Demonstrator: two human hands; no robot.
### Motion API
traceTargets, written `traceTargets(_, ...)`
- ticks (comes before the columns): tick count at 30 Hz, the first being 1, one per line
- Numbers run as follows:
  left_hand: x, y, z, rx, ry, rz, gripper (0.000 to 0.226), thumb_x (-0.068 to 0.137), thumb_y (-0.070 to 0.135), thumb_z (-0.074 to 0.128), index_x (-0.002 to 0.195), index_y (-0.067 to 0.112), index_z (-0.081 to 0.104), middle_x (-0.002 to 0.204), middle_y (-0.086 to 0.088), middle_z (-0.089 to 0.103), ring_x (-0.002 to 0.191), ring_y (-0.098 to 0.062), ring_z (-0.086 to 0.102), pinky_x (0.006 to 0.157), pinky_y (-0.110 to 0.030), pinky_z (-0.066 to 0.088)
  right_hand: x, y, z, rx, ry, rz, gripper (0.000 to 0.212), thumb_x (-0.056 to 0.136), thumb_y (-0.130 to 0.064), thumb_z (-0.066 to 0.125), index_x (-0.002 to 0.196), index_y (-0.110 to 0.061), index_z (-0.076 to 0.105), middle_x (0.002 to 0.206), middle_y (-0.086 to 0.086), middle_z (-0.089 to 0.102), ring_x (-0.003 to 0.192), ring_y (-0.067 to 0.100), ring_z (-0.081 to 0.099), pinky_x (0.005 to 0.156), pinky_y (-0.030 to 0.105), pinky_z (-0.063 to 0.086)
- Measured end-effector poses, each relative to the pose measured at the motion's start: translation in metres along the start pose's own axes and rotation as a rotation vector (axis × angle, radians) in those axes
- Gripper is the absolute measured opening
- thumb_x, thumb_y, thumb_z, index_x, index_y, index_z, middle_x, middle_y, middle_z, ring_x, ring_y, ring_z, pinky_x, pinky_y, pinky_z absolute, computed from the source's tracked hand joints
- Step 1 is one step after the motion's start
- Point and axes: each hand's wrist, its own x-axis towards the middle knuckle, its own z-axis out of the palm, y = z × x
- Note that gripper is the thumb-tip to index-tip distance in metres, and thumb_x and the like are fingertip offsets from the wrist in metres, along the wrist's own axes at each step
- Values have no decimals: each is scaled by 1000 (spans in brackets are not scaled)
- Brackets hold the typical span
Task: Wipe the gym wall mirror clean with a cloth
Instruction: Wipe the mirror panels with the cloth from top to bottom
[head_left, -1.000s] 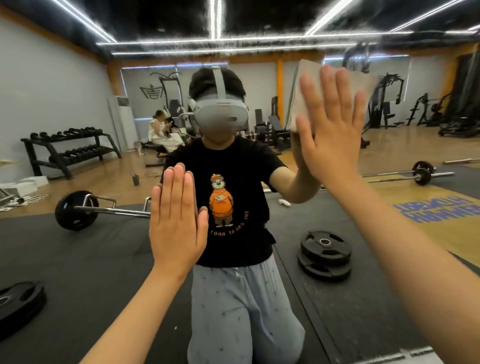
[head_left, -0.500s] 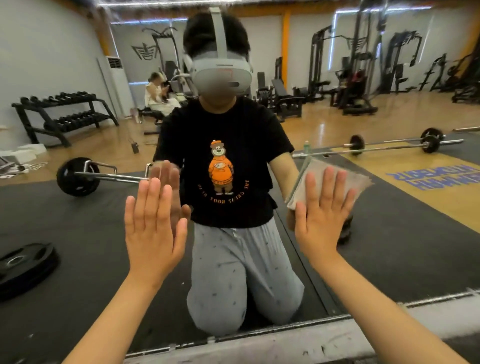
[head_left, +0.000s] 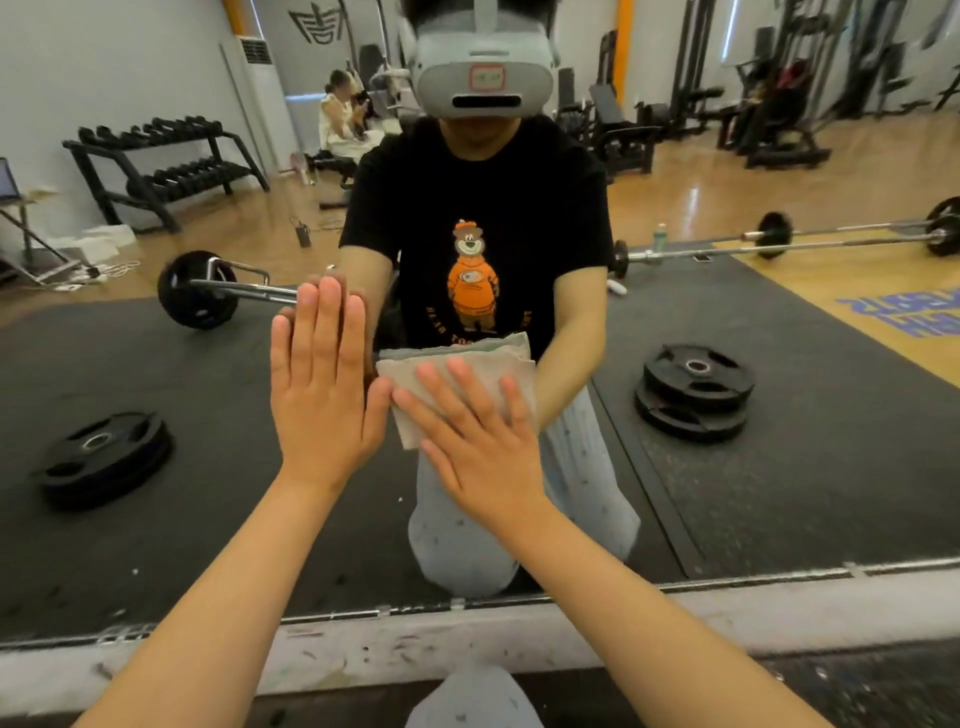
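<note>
Cloth (head_left: 460, 352) lies flat against the wall mirror (head_left: 779, 483), pressed there by your right hand (head_left: 480, 447), whose fingers are straight and spread apart. At nine o'clock of the cloth, your left hand (head_left: 324, 400) rests flat on the glass, fingers straight and together. Weight plates (head_left: 696, 389) are reflected at three o'clock.

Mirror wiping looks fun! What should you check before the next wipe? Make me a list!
1. Is the cloth flat under the right hand? Ok: straight fingers press it on the mirror.
2. Is the left hand off the mirror? Not ok: its bare palm lies on it and may leave prints.
3. Is there room to wipe lower? Ok: the bottom edge lies below the cloth.
4. Is the cloth clean enough? Cannot tell.
5. Are smears left on the mirror? Cannot tell.
</note>
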Motion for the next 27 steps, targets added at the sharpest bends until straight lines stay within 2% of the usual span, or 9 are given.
traceTargets(4, -2, 1, 2, 17, 5, -7, 66, 103, 39, 21, 157, 13, -9, 164, 1, -21, 152, -20, -13, 124, -42, -4, -42, 61, -5, -74, -1, -57, 50, 107, -36, 19, 157, -33, 16, 166, -7, -5, 153, 14, -2, 122, 43, -6)
traceTargets(11, -2, 3, 4, 44, 27, -9, 69, 102, 37, 25, 157, 9, -6, 164, -1, -19, 152, -22, -12, 124, -44, -2, -105, 189, -40, -154, 41, 160, 52, 108, -36, 25, 158, -36, 11, 167, -8, -5, 153, 17, -6, 122, 45, -6)
traceTargets(15, -2, 4, 6, 60, 54, -9, 69, 102, 38, 25, 157, 8, -4, 164, -1, -18, 152, -22, -11, 124, -44, -1, -87, 145, -30, 16, 150, 580, 53, 108, -42, 16, 158, -35, 1, 165, -10, -13, 152, 15, -13, 120, 47, -10)
traceTargets(17, -1, 4, 6, 59, 61, -10, 70, 102, 38, 25, 157, 8, -6, 164, 0, -19, 152, -21, -12, 124, -43, -2, -64, 102, -17, 112, 246, 865, 56, 107, -45, 11, 158, -24, 6, 166, 10, -2, 152, 24, -7, 120, 57, -5)
traceTargets(19, 0, 5, 6, 60, 68, -12, 71, 101, 38, 25, 157, 9, -8, 163, 1, -21, 152, -21, -12, 124, -43, -1, -45, 66, -9, 180, 287, 968, 57, 106, -45, 10, 157, -19, 9, 162, 24, 8, 151, 33, -1, 118, 62, -1)
traceTargets(21, -1, 5, 7, 60, 64, -10, 71, 101, 38, 26, 156, 10, -10, 163, 0, -22, 152, -20, -13, 124, -43, -1, -39, 31, 1, 188, 226, 843, 56, 106, -43, 12, 158, -28, -3, 165, 15, -5, 151, 29, -9, 119, 57, -8)
traceTargets(23, -1, 3, 8, 60, 62, -7, 71, 101, 38, 25, 156, 9, -9, 164, -3, -19, 152, -21, -12, 124, -44, 0, -46, -7, 16, 140, 95, 535, 60, 106, -41, 18, 157, -30, -10, 164, 3, -21, 151, 26, -17, 119, 53, -15)
traceTargets(25, -1, 2, 8, 67, 62, -8, 71, 100, 37, 27, 155, 5, -6, 165, -12, -8, 152, -20, -12, 124, -44, 0, -58, -37, 35, 22, 0, 216, 73, 100, -40, 38, 158, -29, -4, 165, 1, -19, 152, 25, -14, 119, 54, -13)
traceTargets(27, 0, 1, 7, 71, 57, -11, 72, 99, 37, 30, 153, 1, -3, 161, -20, 5, 152, -20, -13, 124, -43, -1, -65, -49, 46, -28, -40, 69, 78, 96, -37, 51, 159, -30, 6, 166, 0, -13, 153, 22, -9, 120, 52, -10)
